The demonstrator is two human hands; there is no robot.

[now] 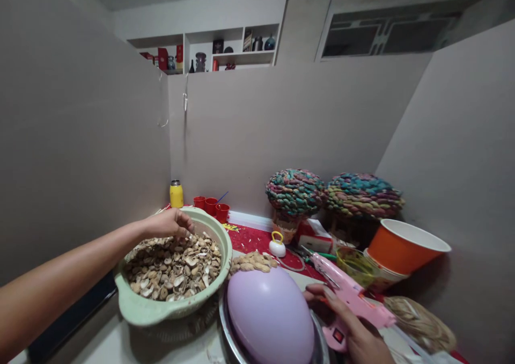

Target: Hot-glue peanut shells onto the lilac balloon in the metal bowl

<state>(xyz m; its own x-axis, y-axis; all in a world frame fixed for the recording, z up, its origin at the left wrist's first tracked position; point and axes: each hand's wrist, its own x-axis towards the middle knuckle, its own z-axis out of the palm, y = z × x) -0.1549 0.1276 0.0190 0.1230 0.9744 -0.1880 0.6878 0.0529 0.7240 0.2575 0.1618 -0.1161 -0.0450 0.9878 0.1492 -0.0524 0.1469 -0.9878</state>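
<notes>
Balloon (lilac) [269, 315] is seated in a metal bowl [321, 341] on the bench [112, 337], just L of the R grip [350, 321] & nearer the wearer than the L grip [173, 223]. Its far end is bordered by a patch of shells [255, 261]; whether these are stuck on can't be told. The R grip is clamped on a pink glue gun [348, 286], w/ a red switch seen low on the handle. The L grip is held over a green colander [140, 313], fingers curled down to loose shell pcs. [177, 278]; whether a pc. is pinched can't be told. Just beyond the L grip, a yellow bottle [176, 195] & 3 red cups [210, 206] are set. Btwn the 2 grips, farther back, a white obj. w/ yellow ring [277, 247] is placed on red cloth [245, 239]. Beyond the R grip, 2 multicol. coiled domes [295, 192] are stood near the wall [241, 138]. To the R of the R grip, an orange tub [396, 251] is seen tilted, w/ a tan fibre bundle [420, 321] laid nearer.
</notes>
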